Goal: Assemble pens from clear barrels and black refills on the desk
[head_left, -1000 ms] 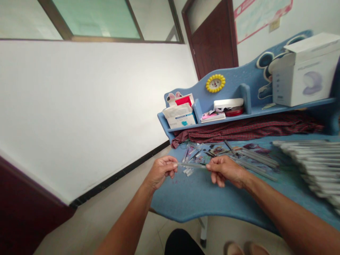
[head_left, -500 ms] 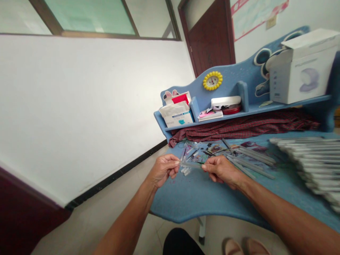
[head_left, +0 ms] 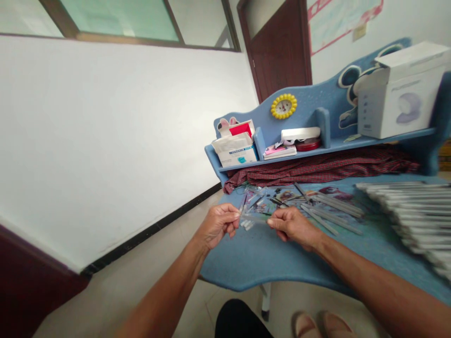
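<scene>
My left hand [head_left: 221, 225] pinches one end of a translucent pen barrel [head_left: 254, 218] between thumb and forefinger. At its other end my right hand [head_left: 291, 226] grips it in the same way, so the barrel lies nearly level just above the blue desk [head_left: 253, 263]. Right behind the hands are short clear pen pieces [head_left: 247, 225] and scattered dark and clear pen parts [head_left: 278, 202]. Longer clear tubes [head_left: 338, 217] lie beyond my right hand. The fingertips cover both ends of the barrel.
A large stack of white pens [head_left: 412, 211] lies at the desk's right. Behind the parts runs a checked red cloth [head_left: 317, 171]. The shelf [head_left: 338, 146] above bears a tissue-like box [head_left: 239, 152], booklets [head_left: 280, 152] and a white carton [head_left: 394, 103]. A white wall [head_left: 116, 136] stands left.
The view has shifted very slightly. Both hands keep their hold on the pen barrel in nearly the same place.
</scene>
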`<state>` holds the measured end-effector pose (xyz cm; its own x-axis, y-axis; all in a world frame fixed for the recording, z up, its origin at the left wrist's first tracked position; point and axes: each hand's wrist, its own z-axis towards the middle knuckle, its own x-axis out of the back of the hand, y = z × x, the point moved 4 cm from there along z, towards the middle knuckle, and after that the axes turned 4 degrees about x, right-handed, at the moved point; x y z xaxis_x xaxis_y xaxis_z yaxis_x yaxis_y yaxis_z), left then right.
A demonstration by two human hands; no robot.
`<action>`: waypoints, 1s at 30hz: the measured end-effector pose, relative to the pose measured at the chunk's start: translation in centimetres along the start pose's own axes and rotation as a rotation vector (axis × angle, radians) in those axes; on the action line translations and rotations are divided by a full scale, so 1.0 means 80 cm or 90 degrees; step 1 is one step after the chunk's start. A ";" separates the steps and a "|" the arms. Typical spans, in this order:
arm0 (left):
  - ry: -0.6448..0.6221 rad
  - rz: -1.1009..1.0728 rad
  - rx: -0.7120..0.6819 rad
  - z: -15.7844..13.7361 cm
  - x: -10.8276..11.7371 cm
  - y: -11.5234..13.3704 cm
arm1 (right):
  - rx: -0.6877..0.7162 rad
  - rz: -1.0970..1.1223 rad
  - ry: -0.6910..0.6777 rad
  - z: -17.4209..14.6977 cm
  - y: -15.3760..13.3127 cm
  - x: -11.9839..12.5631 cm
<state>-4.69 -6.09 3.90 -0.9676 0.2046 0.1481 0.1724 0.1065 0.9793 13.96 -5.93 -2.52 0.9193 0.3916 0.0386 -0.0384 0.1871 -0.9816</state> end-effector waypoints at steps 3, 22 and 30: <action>-0.007 0.003 -0.010 -0.003 0.001 -0.003 | 0.010 -0.029 -0.019 0.002 -0.001 0.001; 0.016 -0.032 0.003 -0.001 -0.024 -0.028 | 0.210 -0.848 -0.076 -0.004 -0.084 -0.002; -0.015 0.080 0.004 -0.006 -0.047 -0.044 | 0.123 -1.018 -0.119 -0.076 -0.127 0.024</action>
<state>-1.72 -7.75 -0.04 -0.9339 0.2391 0.2657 0.2926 0.0844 0.9525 18.49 -12.52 6.35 0.0095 -0.2083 0.9780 0.7998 0.5886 0.1176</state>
